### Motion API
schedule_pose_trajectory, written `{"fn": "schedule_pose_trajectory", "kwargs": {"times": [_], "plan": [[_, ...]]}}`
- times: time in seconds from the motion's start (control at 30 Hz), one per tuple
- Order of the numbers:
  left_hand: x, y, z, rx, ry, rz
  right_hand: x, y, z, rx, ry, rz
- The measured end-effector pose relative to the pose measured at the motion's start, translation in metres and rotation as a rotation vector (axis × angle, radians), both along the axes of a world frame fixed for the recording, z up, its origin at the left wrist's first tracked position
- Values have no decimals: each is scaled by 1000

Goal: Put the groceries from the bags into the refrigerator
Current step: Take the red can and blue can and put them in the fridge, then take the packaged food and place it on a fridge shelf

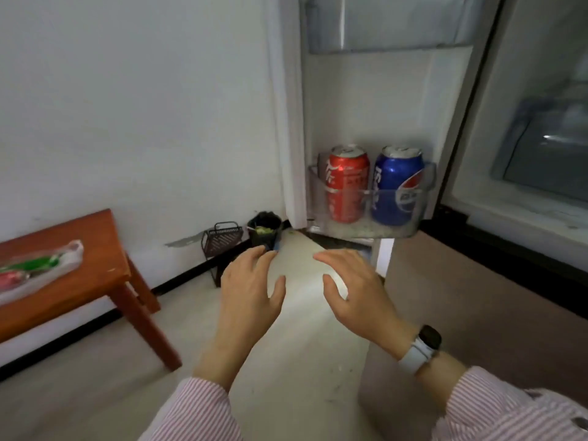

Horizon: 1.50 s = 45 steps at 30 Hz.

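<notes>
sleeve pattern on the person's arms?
Thin pink-and-white stripes on both sleeves, clearest in the head view, bottom of frame.

I am standing in a plain room of a home, at an open white refrigerator [525, 173]. Its door's clear plastic shelf [372, 214] holds a red soda can [346, 183] beside a blue soda can [399, 186]. A bare white wall [127, 106] meets a pale floor [286, 361], where a small black bin [264, 230] and a black wire rack [222, 238] stand. A reddish wooden worktop [95, 259] carries a clear plastic bag of groceries [38, 268].
</notes>
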<state>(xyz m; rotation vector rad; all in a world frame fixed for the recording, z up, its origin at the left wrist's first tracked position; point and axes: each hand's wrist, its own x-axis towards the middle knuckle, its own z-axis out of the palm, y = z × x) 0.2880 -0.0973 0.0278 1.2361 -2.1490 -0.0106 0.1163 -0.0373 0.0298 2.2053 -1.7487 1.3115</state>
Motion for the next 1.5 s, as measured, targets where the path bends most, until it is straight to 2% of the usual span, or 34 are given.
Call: {"fn": "schedule_pose_trajectory", "kwargs": {"times": [0.1,0.3,0.53,0.7,0.83,1.0,1.17,1.3,1.5], "plan": [[58,8,-41,211,-129,159,48,-9,-54,370,74,34],[195,6,-79,374,-149,392,178,-54,-108,587,275,205],[380,-31,-76,413,-117,584,368,-142,-92,577,322,375],[472,-64,-78,456,-28,664,461,-188,-92,580,322,480],[518,-98,-90,484,66,694,511,-233,-101,614,324,526],[560,-162,-111,498,97,714,563,-309,-117,662,300,557],[606,-262,-121,466,33,749,617,-415,-137,655,252,561],[643,-351,-122,521,-77,765,656,-500,-145,722,280,539],[686,-437,-138,607,-101,754,693,-587,-159,782,319,556]]}}
